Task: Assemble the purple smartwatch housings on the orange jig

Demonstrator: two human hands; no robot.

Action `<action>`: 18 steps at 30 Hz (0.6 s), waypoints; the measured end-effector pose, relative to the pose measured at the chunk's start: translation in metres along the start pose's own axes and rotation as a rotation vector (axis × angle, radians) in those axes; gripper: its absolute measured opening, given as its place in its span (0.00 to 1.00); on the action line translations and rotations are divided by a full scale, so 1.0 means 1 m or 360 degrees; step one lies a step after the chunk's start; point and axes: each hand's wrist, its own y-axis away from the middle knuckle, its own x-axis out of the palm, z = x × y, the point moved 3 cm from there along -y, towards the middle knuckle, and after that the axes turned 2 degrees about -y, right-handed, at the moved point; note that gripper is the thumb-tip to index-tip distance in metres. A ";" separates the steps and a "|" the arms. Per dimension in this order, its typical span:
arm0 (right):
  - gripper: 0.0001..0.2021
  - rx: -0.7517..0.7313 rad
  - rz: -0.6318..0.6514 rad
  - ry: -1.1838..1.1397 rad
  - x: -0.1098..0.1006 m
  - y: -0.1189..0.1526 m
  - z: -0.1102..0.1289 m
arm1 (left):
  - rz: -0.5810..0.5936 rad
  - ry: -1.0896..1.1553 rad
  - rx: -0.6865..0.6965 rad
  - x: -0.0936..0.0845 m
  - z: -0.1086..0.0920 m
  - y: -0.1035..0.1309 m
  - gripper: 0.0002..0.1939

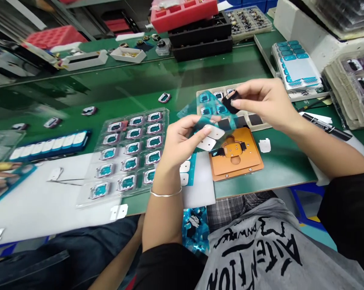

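Between the thumb and fingers of my left hand [189,139] is a clear and teal film sheet [216,131] with white pieces on it. Up and to the right, my right hand [262,100] pinches a small black part [230,101] close to the film's edge. Just below both hands an orange fixture [251,159] lies on the green table, with a black piece and metal plate on it. A tray of teal-covered parts [210,89] sits partly hidden behind the film. Teal backing with white pieces [185,172] lies on white paper under my left wrist.
A clear tray of framed parts [132,133] lies left of my left arm. A white piece [264,146] rests right of the fixture. Black trays [201,40] and stacked teal-and-white sheets [299,68] stand behind. A co-worker's hand [1,181] is at far left.
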 end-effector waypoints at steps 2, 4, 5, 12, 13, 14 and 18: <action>0.08 0.0043 -0.0086 -0.0074 -0.010 -0.004 0.001 | -0.0057 -0.0020 0.0014 -0.007 0.002 -0.002 0.15; 0.09 0.0116 -0.0048 -0.0047 -0.014 -0.005 0.003 | -0.0138 -0.0038 0.0080 -0.014 0.004 -0.005 0.16; 0.10 0.0176 0.0055 0.0005 -0.013 -0.005 0.004 | -0.0182 -0.0034 0.0112 -0.017 0.004 -0.006 0.17; 0.10 0.0573 0.0953 0.0490 0.022 0.013 0.003 | -0.0434 -0.0190 -0.0019 -0.046 0.022 -0.009 0.29; 0.09 0.0583 0.0978 0.0540 0.026 0.015 0.002 | -0.0434 -0.0288 -0.0114 -0.051 0.030 -0.008 0.29; 0.08 0.0574 0.0989 0.0595 0.028 0.015 0.001 | -0.0424 -0.0416 -0.0218 -0.057 0.038 -0.007 0.30; 0.07 0.0311 0.1000 0.0935 0.034 0.016 -0.001 | -0.0305 -0.1056 -0.0432 -0.078 0.071 -0.001 0.27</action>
